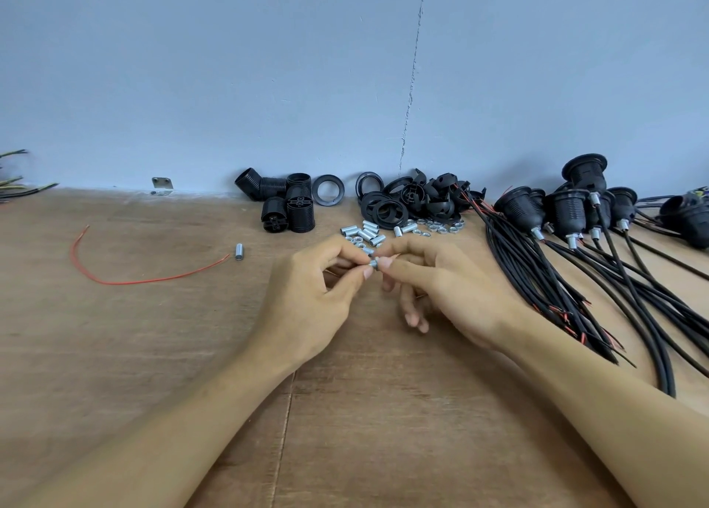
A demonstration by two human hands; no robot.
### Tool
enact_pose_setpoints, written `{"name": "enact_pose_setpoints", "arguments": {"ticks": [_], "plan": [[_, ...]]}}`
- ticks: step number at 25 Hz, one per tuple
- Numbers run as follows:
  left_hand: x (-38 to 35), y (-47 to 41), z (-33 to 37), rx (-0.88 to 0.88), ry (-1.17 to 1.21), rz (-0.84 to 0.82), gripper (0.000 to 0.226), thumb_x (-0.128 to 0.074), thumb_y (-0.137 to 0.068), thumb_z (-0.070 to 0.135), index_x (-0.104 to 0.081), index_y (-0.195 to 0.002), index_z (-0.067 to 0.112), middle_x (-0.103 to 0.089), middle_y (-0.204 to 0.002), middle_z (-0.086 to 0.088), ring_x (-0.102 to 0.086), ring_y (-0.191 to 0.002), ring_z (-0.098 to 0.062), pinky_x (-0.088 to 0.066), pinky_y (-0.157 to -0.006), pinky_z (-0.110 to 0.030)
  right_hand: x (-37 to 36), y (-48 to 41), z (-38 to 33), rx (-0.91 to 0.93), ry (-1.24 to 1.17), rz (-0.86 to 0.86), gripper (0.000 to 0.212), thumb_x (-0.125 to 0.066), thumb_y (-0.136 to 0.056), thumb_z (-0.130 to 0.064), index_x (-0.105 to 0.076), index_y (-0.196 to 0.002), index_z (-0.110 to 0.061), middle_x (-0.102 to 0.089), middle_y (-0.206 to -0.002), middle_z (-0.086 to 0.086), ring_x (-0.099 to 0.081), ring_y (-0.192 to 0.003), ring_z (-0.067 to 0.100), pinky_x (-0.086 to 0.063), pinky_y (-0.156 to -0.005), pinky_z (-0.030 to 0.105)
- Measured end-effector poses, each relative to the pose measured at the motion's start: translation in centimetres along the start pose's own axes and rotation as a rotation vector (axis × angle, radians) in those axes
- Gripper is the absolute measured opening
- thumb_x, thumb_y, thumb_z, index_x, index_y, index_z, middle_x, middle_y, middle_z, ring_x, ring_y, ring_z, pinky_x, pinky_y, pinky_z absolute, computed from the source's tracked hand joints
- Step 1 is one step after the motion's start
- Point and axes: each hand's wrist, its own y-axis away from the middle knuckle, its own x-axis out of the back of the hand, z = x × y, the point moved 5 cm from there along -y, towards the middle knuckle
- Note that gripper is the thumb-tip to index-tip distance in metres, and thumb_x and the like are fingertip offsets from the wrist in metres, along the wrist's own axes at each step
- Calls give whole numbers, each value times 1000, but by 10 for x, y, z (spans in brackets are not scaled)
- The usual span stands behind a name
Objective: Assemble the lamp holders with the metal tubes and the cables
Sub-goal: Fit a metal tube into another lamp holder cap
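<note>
Both hands pinch one small threaded metal tube (373,263) above the wooden table (153,335).

At far left lie a loose red wire (115,280) and a lone metal tube (239,251). The left hand (314,296) and right hand (433,289) meet at mid-table, thumbs and forefingers closed on the tube's ends (other fingers loosely curled). Behind them sit black lamp holder shells (284,202), spare tubes (368,233) and nuts (437,227). At right lies a bundle of black cables (537,269) with assembled holders (568,212).
</note>
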Motion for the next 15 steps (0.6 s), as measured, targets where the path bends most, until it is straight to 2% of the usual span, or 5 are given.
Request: {"name": "enact_pose_setpoints", "arguments": {"ticks": [4, 6, 9, 13, 15], "plan": [[-2, 1, 1, 0, -10, -21, 22, -79, -85, 6, -72, -82, 27, -75, -79, 16, -72, -73, -2, -60, -73, -28, 2, -2, 8, -96, 84, 63, 43, -47, -104, -43, -56, -75, -12, -47, -54, 2, -36, -32, 12, -25, -35, 17], [-3, 1, 1, -3, -12, -16, 21, -79, -85, 6, -72, -83, 26, -75, -79, 16, -71, -72, -2, -59, -73, -27, 5, -2, 8, -95, 16, 75, 39, -49, -103, -43, -58, -84, -11, -51, -60, 4, -39, -34, 14, -27, -35, 19], [-3, 0, 0, -4, -2, -13, 16, -79, -86, 7, -74, -85, 22, -75, -79, 15, -72, -73, -2, -60, -73, -29, 2, -1, 3, -31, -55, -9, 17, -61, -98, -25, -61, -92, -10, -59, -69, 4, -47, -39, 17, -35, -37, 22], [-4, 1, 2, -2, -9, -17, 19, -79, -85, 7, -72, -83, 24, -74, -77, 15, -71, -71, -3, -59, -72, -28, 10, -4, 11, -109, 86, 152, 50, -43, -104, -49, -62, -85, -7, -52, -57, 2, -39, -33, 13, -26, -35, 18], [-4, 1, 1, -9, -7, -16, 17, -78, -86, 6, -72, -84, 22, -74, -77, 15, -71, -70, -3, -59, -71, -31, 10, -4, 10, -104, -6, 93, 37, -52, -102, -42, -65, -96, -8, -59, -67, 3, -44, -38, 15, -32, -36, 21]]}}
